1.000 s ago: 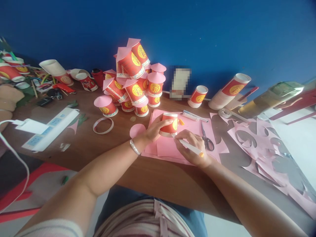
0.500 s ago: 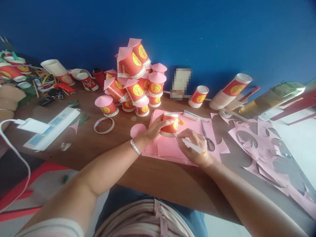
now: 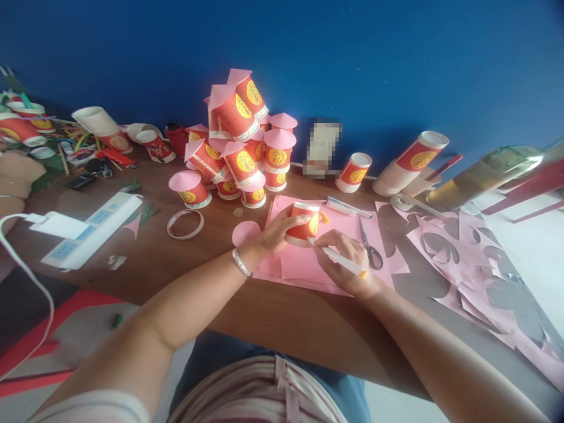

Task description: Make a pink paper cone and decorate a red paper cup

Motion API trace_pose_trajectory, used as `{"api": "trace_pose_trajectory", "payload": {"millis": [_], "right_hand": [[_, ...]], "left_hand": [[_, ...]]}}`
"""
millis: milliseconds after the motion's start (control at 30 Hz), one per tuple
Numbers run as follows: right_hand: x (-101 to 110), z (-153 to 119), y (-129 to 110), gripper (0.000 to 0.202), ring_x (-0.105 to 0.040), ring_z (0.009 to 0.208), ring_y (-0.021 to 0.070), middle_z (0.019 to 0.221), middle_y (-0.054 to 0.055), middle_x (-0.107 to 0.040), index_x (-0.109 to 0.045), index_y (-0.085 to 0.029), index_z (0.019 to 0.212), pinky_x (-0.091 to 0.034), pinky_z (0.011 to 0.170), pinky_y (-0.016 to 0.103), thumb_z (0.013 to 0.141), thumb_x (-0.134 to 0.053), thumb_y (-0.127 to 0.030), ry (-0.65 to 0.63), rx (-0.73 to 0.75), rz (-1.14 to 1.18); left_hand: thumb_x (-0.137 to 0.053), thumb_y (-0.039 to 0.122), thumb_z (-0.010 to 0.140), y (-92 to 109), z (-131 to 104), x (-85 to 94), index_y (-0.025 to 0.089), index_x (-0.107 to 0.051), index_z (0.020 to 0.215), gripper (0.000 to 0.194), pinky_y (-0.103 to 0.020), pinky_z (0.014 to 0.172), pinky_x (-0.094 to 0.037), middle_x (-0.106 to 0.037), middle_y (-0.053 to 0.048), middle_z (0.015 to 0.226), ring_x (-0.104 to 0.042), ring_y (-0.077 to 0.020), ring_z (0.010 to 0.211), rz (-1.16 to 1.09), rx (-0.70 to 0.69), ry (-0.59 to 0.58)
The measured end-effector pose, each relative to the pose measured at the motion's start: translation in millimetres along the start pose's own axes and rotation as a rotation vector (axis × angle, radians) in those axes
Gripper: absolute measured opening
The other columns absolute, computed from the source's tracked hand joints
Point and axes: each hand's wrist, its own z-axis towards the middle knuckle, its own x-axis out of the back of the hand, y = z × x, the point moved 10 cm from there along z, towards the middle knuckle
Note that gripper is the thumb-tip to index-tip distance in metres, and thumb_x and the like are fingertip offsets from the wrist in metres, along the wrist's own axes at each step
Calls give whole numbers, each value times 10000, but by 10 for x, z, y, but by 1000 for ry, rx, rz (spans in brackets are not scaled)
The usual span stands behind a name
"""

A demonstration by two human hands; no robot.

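Note:
A red paper cup (image 3: pixel 299 229) with a yellow emblem is held by my left hand (image 3: pixel 278 231), its thumb across the side. My right hand (image 3: pixel 346 261) grips a white marker (image 3: pixel 342 259) with an orange end, and the tip meets the cup's white band near the bottom. Beneath both hands lie pink paper sheets (image 3: pixel 299 270). An orange cap (image 3: pixel 324 217) is just behind the cup. Dark-handled scissors (image 3: pixel 374 256) rest on the paper beside my right hand, and a pink paper disc (image 3: pixel 245 233) lies left of the sheets.
Several red cups with pink cone tops (image 3: pixel 240 161) are piled behind. A power strip (image 3: pixel 94 229) and a paper ring (image 3: pixel 185 224) are at the left. Stacked cups (image 3: pixel 408 164), a tape roll (image 3: pixel 402 202) and pink scraps (image 3: pixel 476 276) occupy the right. A blue wall (image 3: pixel 282 53) stands behind.
The marker tip has shifted slightly left along the cup's lower band, and the cup has turned or tilted very slightly. Both hands keep their holds.

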Motion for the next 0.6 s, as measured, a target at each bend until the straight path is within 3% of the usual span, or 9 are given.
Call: {"api": "trace_pose_trajectory", "payload": {"millis": [267,467,600], "right_hand": [[2,1,16,103,-674,607,124,756,-24,-717,-601,-248,898,-525,594,225,953,-589,-162,-2,-12,24],[9,-36,71,106,-639,571,125,727,-27,-689,-585,-253,868,-509,572,234,950,-596,-186,33,-44,-5],[-10,-54,119,109,-625,566,122,719,-28,-676,-565,-248,854,-497,575,235,933,-577,-174,17,-75,-27]], "left_hand": [[-729,410,880,-101,61,0,161,-700,943,258,-343,880,-560,-729,-58,967,-696,-201,916,-21,18,-46],[-724,421,886,-51,-10,-114,197,-708,1076,294,-387,913,-571,-737,-76,1125,-691,-251,1042,-72,92,-101],[-726,402,878,-45,-6,-36,191,-712,1077,290,-401,938,-560,-752,-83,1092,-690,-277,1090,-37,83,-21]]}}
